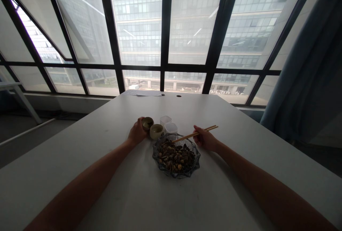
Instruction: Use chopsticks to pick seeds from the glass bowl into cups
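My left hand is closed around a small ceramic cup, tilted a little, with something dark inside it. Right beside it stands a second ceramic cup. In my right hand is a pair of wooden chopsticks, their tips at the far rim of a glass bowl. Dried spices, brown and dark pieces with some star-shaped ones, fill the bowl. Whether the chopsticks pinch a piece I cannot tell. Behind the bowl are two translucent plastic containers, one nearer and one farther.
The white table reaches toward the windows. Paper sheets lie at its far edge, near two dark round holes. A blue curtain hangs on the right. Another table stands at the left.
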The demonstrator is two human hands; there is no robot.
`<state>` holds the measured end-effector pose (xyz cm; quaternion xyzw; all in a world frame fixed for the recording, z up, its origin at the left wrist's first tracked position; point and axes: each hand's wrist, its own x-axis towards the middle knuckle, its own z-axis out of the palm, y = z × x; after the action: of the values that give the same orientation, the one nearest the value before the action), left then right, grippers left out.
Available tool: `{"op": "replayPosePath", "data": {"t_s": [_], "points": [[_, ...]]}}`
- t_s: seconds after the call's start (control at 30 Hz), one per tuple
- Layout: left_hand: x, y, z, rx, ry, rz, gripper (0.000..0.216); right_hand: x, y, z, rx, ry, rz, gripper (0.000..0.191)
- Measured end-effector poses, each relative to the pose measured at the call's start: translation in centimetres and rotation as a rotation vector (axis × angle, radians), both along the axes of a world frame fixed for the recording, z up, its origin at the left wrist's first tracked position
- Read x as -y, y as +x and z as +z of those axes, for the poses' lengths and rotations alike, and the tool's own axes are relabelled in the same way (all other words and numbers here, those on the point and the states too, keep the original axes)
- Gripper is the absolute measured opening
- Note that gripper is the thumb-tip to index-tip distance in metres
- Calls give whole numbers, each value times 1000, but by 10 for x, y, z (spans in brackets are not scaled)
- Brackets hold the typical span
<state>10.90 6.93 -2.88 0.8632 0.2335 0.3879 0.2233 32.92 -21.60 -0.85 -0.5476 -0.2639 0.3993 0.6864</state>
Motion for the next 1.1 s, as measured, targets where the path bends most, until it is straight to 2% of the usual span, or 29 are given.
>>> {"op": "replayPosePath", "data": {"t_s": [0.37, 0.47, 0.53, 0.63, 0.77, 0.83, 0.97, 1.1], "points": [[-14, 3, -3, -43, -97, 34, 79, 0, -1, 2, 12, -7, 27, 47], [-15, 3, 1, -14, -121, 42, 72, 0, -2, 4, 25, -5, 34, 47], [-9, 2, 10, 41, -67, 44, 62, 1, -3, 3, 27, 7, 36, 48], [11, 2, 31, 51, 151, -40, 49, 0, -2, 2, 27, 30, 29, 50], [49, 8, 61, -211, 337, -254, 28, -1, 0, -1, 29, 22, 38, 52], [61, 13, 73, -342, 417, -326, 28, -1, 1, -2, 29, 18, 41, 51], [67, 25, 90, -539, 412, -357, 29, -1, 2, -4, 28, 14, 30, 50], [65, 33, 96, -655, 366, -423, 31, -3, 1, -5, 23, 23, 13, 50]]}}
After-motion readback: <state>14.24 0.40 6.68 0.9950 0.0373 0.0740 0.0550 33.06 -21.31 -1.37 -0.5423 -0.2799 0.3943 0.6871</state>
